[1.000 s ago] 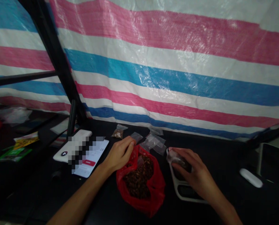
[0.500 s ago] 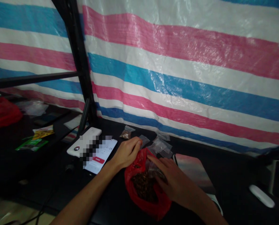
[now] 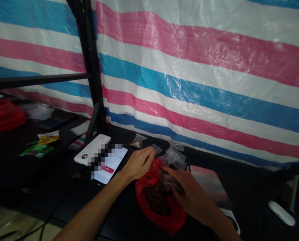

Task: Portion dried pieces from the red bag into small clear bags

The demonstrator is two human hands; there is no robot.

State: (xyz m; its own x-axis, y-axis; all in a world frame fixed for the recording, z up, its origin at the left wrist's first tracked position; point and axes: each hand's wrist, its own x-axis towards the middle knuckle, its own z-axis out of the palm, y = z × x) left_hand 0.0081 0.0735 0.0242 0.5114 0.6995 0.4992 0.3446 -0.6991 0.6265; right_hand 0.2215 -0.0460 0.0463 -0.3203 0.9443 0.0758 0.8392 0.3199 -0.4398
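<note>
An opened red plastic bag point(image 3: 173, 224) stands on the black table, with dark brown loose bits point(image 3: 157, 198) inside it. My left hand point(image 3: 140, 163) is closed on the bag's far left rim, its fingers curled. Over the bag's right side, my right hand point(image 3: 188, 190) holds a small clear zip bag point(image 3: 167, 178) between thumb and fingers, partly hidden by the fingers. Several flat clear zip bags point(image 3: 173, 157) lie just beyond the red bag. A filled zip bag point(image 3: 137, 142) of brown bits rests farther back, left of them.
A phone point(image 3: 111, 167) with a lit screen and a white device point(image 3: 94, 147) lie left of my left forearm. A notebook point(image 3: 210, 185) with a pinkish cover is beside my right hand. Farther right is a white oblong object point(image 3: 281, 213). A black metal frame point(image 3: 89, 67) rises at the left.
The view has shifted slightly. My right hand has tipped a little with the small zip bag, whose dark lower part now shows more under the fingers. My left hand keeps its hold.
</note>
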